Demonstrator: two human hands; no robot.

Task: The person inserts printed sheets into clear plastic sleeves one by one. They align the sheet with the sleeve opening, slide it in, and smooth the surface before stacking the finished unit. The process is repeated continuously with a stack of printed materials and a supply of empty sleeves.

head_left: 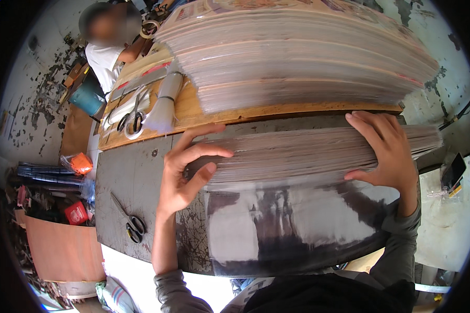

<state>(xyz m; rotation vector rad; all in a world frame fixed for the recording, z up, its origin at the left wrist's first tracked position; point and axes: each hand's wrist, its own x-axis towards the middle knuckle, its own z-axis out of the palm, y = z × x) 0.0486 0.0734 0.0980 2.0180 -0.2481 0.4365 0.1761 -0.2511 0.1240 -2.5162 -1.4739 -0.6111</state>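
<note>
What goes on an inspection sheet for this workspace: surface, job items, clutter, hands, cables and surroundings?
Surface: grey worktop, scratched; wooden board beyond it.
Job items: thick stack of sheets between the hands; larger stack on the board.
Clutter: black-handled scissors on the worktop at left; another pair on the board, beside a bundle of clear plastic.
Hands: left hand at the stack's left end, right hand toward its right end; both open, fingers spread, exact contact unclear.
Cables: dark, cable-like line at right.
Surroundings: peeling wall; person in white at upper left.
</note>
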